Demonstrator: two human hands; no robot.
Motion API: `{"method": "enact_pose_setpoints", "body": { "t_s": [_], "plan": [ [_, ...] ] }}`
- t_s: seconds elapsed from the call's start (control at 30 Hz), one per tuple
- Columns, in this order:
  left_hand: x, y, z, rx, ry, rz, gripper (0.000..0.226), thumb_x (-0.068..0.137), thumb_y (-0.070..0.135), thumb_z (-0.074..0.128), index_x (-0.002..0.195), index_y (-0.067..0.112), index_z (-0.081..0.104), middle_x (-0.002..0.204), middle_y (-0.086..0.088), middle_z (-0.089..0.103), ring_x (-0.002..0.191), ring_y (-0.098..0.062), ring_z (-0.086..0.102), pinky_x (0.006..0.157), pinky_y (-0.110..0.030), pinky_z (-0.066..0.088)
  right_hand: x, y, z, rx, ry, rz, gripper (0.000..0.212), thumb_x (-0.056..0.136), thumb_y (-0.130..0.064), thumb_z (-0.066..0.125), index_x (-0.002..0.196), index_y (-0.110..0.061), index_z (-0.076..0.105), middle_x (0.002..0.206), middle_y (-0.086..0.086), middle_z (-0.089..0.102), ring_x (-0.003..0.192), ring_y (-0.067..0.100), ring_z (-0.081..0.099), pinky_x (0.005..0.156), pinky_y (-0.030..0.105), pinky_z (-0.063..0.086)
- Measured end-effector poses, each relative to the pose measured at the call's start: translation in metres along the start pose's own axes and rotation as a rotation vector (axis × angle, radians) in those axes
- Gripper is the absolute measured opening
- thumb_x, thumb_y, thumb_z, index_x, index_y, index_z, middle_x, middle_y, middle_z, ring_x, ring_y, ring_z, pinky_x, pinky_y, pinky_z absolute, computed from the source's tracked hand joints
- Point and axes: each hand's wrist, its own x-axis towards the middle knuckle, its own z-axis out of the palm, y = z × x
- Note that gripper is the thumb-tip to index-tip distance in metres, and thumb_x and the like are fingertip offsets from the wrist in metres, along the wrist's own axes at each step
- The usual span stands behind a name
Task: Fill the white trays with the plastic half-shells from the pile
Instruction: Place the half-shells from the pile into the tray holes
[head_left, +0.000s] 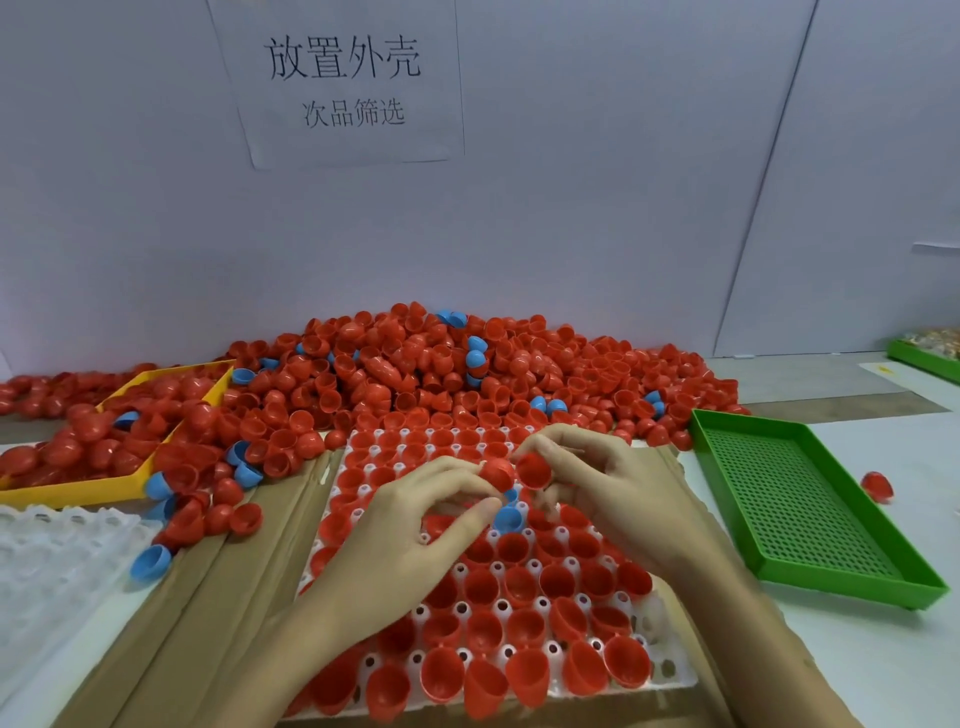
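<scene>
A white tray (670, 680) lies in front of me on cardboard, its cups holding several red half-shells, open side up. A big pile of red half-shells (410, 374), with a few blue ones mixed in, heaps against the back wall. My left hand (410, 525) hovers over the tray's middle and pinches a red half-shell (496, 475) at its fingertips. My right hand (597, 483) holds another red half-shell (535, 470) right beside it. A blue half-shell (508, 519) sits in the tray just below both hands.
A yellow tray (78, 493) full of red shells stands at the left. A second white tray (47, 561) lies at the near left. An empty green perforated tray (810, 509) sits at the right, with one loose red shell (877, 486) beyond it.
</scene>
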Motion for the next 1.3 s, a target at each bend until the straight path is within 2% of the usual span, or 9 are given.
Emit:
{"method": "enact_pose_setpoints", "body": {
  "t_s": [0.17, 0.37, 0.53, 0.7, 0.8, 0.93, 1.03, 1.17, 1.3],
  "plan": [
    [0.0, 0.001, -0.001, -0.104, 0.03, -0.097, 0.011, 0.098, 0.03, 0.065, 0.103, 0.03, 0.075, 0.1, 0.013, 0.077, 0.101, -0.01, 0.073, 0.092, -0.029, 0.057, 0.002, 0.004, -0.002, 0.092, -0.011, -0.006, 0.021, 0.103, -0.019, 0.063, 0.107, -0.004, 0.078, 0.1, 0.002, 0.078, 0.079, 0.024, 0.073, 0.079, 0.026, 0.062],
    [-0.001, 0.004, 0.003, -0.174, 0.152, -0.076, 0.016, 0.086, 0.028, 0.082, 0.099, 0.033, 0.073, 0.099, 0.011, 0.078, 0.091, -0.01, 0.076, 0.082, -0.02, 0.058, -0.003, 0.0, 0.0, -0.008, -0.078, -0.092, 0.013, 0.099, -0.004, 0.067, 0.11, -0.004, 0.074, 0.108, -0.006, 0.079, 0.096, 0.006, 0.077, 0.079, 0.013, 0.057],
    [-0.003, 0.008, 0.007, -0.122, 0.254, -0.016, 0.023, 0.084, 0.023, 0.085, 0.099, 0.025, 0.068, 0.094, 0.01, 0.077, 0.084, -0.009, 0.077, 0.075, -0.021, 0.06, -0.001, 0.001, 0.004, -0.022, -0.143, -0.092, 0.017, 0.097, -0.004, 0.071, 0.113, -0.003, 0.072, 0.113, 0.006, 0.077, 0.106, 0.017, 0.076, 0.088, 0.018, 0.058],
    [-0.001, 0.006, 0.001, -0.052, 0.302, -0.012, 0.032, 0.084, 0.019, 0.086, 0.105, 0.028, 0.062, 0.085, 0.011, 0.078, 0.079, -0.008, 0.077, 0.072, -0.021, 0.06, 0.004, 0.01, 0.001, 0.087, -0.173, -0.075, 0.019, 0.101, -0.015, 0.068, 0.119, -0.01, 0.074, 0.116, 0.011, 0.075, 0.109, 0.03, 0.075, 0.093, 0.031, 0.061],
    [0.006, -0.016, -0.027, -0.031, 0.348, -0.16, 0.026, 0.086, 0.02, 0.083, 0.101, 0.031, 0.065, 0.081, 0.006, 0.078, 0.073, -0.012, 0.077, 0.072, -0.026, 0.062, 0.008, 0.014, -0.009, 0.204, -0.066, -0.035, 0.023, 0.103, -0.026, 0.064, 0.118, -0.015, 0.076, 0.112, 0.014, 0.075, 0.105, 0.03, 0.074, 0.088, 0.031, 0.061],
    [0.01, -0.067, -0.092, -0.013, 0.745, -0.499, 0.015, 0.091, 0.011, 0.075, 0.097, 0.022, 0.066, 0.089, -0.006, 0.078, 0.069, -0.017, 0.076, 0.071, -0.039, 0.064, 0.014, 0.018, -0.02, 0.291, 0.05, 0.008, 0.028, 0.097, -0.033, 0.064, 0.112, -0.014, 0.079, 0.104, 0.012, 0.074, 0.093, 0.027, 0.07, 0.078, 0.03, 0.06],
    [0.003, -0.095, -0.137, 0.246, 0.967, -0.624, 0.019, 0.099, 0.019, 0.066, 0.117, 0.012, 0.066, 0.105, -0.009, 0.074, 0.095, -0.029, 0.074, 0.088, -0.051, 0.06, 0.015, 0.02, -0.019, 0.297, 0.086, 0.031, 0.028, 0.093, -0.032, 0.063, 0.106, -0.014, 0.08, 0.098, 0.01, 0.074, 0.088, 0.025, 0.069, 0.076, 0.029, 0.059],
    [0.01, -0.096, -0.153, 0.502, 0.936, -0.609, 0.039, 0.1, 0.021, 0.064, 0.134, 0.003, 0.058, 0.111, -0.013, 0.072, 0.113, -0.035, 0.064, 0.088, -0.046, 0.052, 0.014, 0.018, -0.015, 0.295, 0.079, 0.031, 0.027, 0.092, -0.029, 0.062, 0.102, -0.013, 0.081, 0.094, 0.011, 0.074, 0.082, 0.022, 0.069, 0.076, 0.028, 0.06],
    [0.053, -0.086, -0.131, 0.595, 0.653, -0.383, 0.008, 0.095, 0.013, 0.068, 0.099, 0.009, 0.074, 0.092, -0.003, 0.074, 0.092, -0.027, 0.069, 0.076, -0.029, 0.048, 0.014, 0.018, -0.015, 0.327, 0.083, 0.026, 0.028, 0.092, -0.026, 0.061, 0.1, -0.008, 0.081, 0.092, 0.014, 0.073, 0.079, 0.024, 0.067, 0.077, 0.032, 0.057]
  ]
}}
